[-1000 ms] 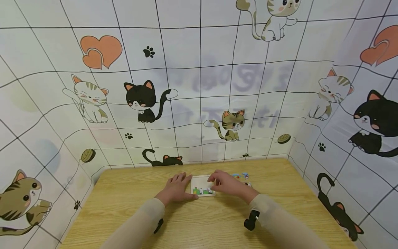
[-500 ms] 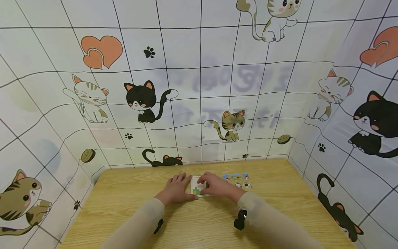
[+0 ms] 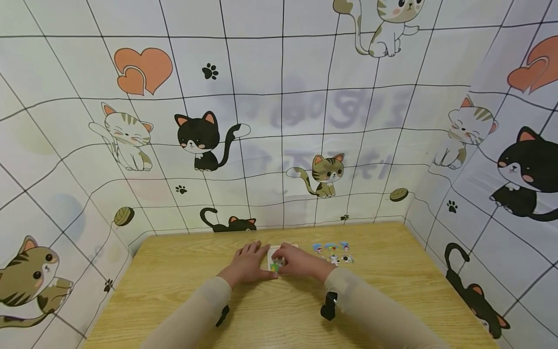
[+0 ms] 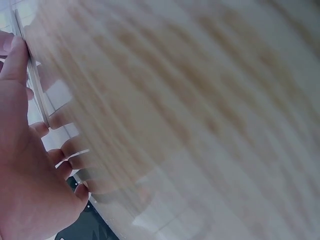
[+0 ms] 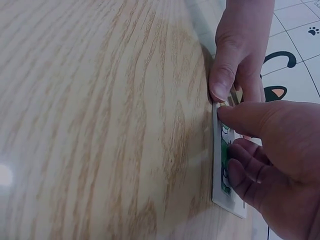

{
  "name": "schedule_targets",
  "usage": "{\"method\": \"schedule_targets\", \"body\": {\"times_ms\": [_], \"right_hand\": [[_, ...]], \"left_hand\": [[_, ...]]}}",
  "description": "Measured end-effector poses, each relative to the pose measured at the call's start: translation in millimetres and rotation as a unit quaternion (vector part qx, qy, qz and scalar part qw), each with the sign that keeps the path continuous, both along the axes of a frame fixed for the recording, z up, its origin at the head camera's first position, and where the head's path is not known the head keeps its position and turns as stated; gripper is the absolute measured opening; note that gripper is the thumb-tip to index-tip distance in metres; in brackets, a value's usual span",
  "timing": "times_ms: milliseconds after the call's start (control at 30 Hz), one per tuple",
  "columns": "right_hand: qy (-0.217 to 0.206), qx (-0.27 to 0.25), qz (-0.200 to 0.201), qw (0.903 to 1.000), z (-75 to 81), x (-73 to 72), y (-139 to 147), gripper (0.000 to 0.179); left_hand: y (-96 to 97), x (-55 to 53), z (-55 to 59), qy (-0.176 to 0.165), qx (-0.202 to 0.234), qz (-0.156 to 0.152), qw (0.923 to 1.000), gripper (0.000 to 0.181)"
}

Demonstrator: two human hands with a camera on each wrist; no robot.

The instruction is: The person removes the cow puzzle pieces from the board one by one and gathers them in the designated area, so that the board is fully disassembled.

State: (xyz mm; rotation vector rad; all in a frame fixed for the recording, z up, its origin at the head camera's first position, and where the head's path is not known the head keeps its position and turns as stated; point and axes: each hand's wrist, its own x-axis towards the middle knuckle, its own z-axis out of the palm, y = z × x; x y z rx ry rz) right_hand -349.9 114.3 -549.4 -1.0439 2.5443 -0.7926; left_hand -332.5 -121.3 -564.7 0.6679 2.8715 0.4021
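A small white-framed puzzle tray [image 3: 270, 254] lies on the table, with green and white picture pieces [image 5: 226, 150] along its near side. My left hand [image 3: 247, 264] rests at the tray's left end, thumb by the near corner and fingers spread beyond the left edge. Over the tray is my right hand [image 3: 298, 261]. In the right wrist view its thumb reaches down onto the pieces by the left hand, and its other fingers bend over the tray. Whether it pinches a piece is hidden. To its right lie several loose puzzle pieces [image 3: 333, 260] in two rows.
The wooden table [image 3: 270, 315] runs up to a wall covering [image 3: 261, 97] printed with cats, on the back and both sides. A black wrist mount [image 3: 329, 306] hangs beneath the right sleeve. The left wrist view is largely blurred tabletop.
My right hand has moved left across the tray, from its right side towards the left hand, uncovering loose pieces on the right. The left hand has stayed in place.
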Motion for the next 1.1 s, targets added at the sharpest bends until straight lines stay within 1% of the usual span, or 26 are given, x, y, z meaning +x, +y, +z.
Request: {"method": "schedule_targets", "body": {"times_ms": [200, 333, 600, 833, 967, 1100], "right_hand": [[0.005, 0.02, 0.015, 0.9997, 2.8, 2.0, -0.9, 0.043], [0.007, 0.023, 0.021, 0.9995, 4.7, 3.1, -0.6, 0.039], [-0.018, 0.017, 0.0, 0.9997, 3.9, 2.4, -1.5, 0.033], [-0.008, 0.04, -0.003, 0.9991, 3.0, 2.3, -4.9, 0.029], [-0.006, 0.044, -0.001, 0.999, 3.0, 1.8, -7.0, 0.028], [-0.012, 0.043, -0.001, 0.999, 3.9, 0.8, -7.9, 0.029]], "left_hand": [[-0.3, -1.0, -2.7, 0.004, -0.001, 0.0, 1.0, 0.106], [-0.1, -1.4, -2.9, 0.005, 0.001, 0.0, 1.0, 0.105], [-0.7, -0.6, -2.1, 0.001, 0.004, 0.002, 1.0, 0.104], [-0.4, -0.7, -1.5, 0.002, 0.006, 0.001, 1.0, 0.104], [-0.7, 0.1, -0.7, -0.001, 0.008, 0.004, 1.0, 0.104], [-0.8, 0.7, -0.2, -0.004, 0.01, 0.004, 0.9999, 0.104]]}}
